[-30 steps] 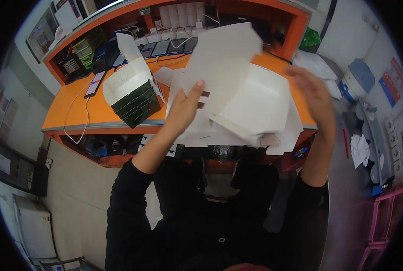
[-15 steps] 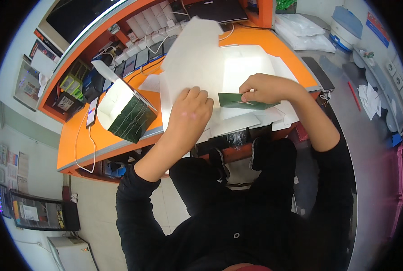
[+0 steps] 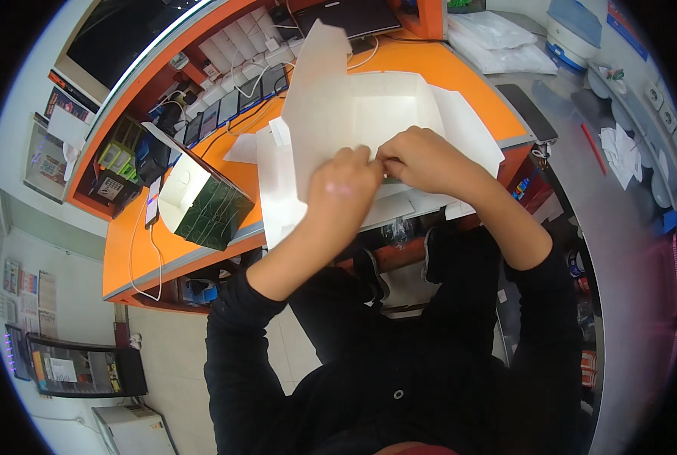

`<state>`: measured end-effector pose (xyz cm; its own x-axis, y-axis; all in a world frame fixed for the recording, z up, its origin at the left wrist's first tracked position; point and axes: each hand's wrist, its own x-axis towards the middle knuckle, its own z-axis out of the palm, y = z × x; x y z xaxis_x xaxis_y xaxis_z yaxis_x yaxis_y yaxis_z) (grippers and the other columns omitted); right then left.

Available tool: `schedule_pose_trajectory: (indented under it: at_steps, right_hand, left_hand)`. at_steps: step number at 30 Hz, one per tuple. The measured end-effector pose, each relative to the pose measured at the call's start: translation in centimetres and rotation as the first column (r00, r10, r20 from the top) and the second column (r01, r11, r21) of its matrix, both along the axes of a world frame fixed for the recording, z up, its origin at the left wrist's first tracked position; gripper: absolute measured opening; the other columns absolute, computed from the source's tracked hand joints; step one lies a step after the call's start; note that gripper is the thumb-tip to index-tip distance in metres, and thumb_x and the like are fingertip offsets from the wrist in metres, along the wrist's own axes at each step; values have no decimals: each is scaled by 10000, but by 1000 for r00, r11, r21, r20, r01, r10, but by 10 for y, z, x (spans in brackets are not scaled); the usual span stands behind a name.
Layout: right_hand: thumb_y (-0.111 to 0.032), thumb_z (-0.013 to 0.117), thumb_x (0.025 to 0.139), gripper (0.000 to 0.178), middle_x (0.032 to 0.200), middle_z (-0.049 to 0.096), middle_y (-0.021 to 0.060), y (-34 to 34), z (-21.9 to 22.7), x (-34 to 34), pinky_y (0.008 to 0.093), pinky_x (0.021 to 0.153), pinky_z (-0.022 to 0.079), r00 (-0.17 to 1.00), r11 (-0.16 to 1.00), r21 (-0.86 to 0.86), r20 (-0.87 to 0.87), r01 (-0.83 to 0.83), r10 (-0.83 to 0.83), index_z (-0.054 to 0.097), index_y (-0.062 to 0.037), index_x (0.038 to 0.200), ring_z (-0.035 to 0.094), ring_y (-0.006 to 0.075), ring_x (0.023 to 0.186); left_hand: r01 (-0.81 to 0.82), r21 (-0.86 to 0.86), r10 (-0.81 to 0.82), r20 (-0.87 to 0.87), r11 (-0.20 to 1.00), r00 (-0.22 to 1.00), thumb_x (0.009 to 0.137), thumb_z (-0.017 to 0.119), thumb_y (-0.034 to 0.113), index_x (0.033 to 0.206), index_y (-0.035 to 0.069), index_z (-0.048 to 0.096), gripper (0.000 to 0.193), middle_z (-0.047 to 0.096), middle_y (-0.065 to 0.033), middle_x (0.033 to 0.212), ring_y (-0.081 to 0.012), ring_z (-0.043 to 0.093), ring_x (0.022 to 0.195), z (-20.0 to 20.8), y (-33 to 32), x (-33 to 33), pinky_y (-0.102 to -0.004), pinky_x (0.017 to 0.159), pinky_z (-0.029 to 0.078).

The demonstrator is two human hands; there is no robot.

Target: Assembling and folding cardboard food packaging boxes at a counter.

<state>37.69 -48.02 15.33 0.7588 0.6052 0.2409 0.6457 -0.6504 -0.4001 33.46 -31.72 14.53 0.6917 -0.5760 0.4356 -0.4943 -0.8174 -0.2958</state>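
Note:
A partly folded cardboard box (image 3: pixel 387 108), white inside, lies in front of me on the orange desk. One tall white panel of it stands up on the left. My left hand (image 3: pixel 342 189) is closed at the near left corner, fingers curled over the cardboard with their tips hidden. My right hand (image 3: pixel 423 161) pinches the near edge just beside it, so the two hands nearly meet. To the left stands a second, folded box (image 3: pixel 217 211), dark green outside with pale lines and white inside, its lid raised. Neither hand touches it.
More flat white cardboard (image 3: pixel 471 125) sticks out under the box on the right. Several phones (image 3: pixel 229 106) with cables line the back of the orange desk (image 3: pixel 467 76). A phone (image 3: pixel 153 201) on a white cable lies at the left. A grey metal counter (image 3: pixel 619 250) runs along the right.
My right hand has moved left toward my left hand, and the green flap it held is now turned up out of sight. The left hand has shifted slightly right and down.

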Motion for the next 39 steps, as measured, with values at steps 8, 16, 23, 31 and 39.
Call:
schedule_pose_trajectory:
  at_steps: [8,16,23,31,39]
  right_hand:
    - [-96,683,747,168,878,663,81,-70,-24,-10,495,1078,253,980,869,494,167,12,-108,679,-48,908,595,238,975]
    - [-52,716,666,115,794,550,38,-21,-12,-15,338,676,445,837,846,533,469,-15,-280,642,-65,753,537,215,796]
    - [-149,745,655,187,915,585,38,-20,6,-25,368,751,468,896,949,290,445,-127,-16,615,-82,772,565,218,913]
    - [-225,614,804,263,816,613,136,-11,29,-2,387,768,460,986,885,-437,-116,-162,124,602,-44,994,592,314,844]
    - [16,484,809,283,1026,624,167,-41,36,16,375,927,430,921,910,257,-132,-326,367,602,-49,1059,592,290,1015]
  left_hand:
    - [25,-309,-55,-88,951,995,800,616,108,782,26,666,97,629,-116,716,-292,574,740,14,29,25,-375,686,469]
    - [81,-260,-113,-109,962,988,782,637,140,743,47,662,103,627,-74,676,-239,576,745,16,19,26,-366,681,445]
    - [338,-218,-367,-107,916,924,750,638,102,743,76,615,35,601,-45,755,-204,554,861,15,35,21,-342,796,397]
    - [195,-336,-344,-473,922,811,713,541,84,832,56,639,157,621,-92,791,-279,569,875,50,52,22,-384,864,422]
    - [-36,-89,-51,-804,995,592,725,581,220,849,41,691,244,672,-171,828,-317,647,799,27,36,58,-382,717,507]
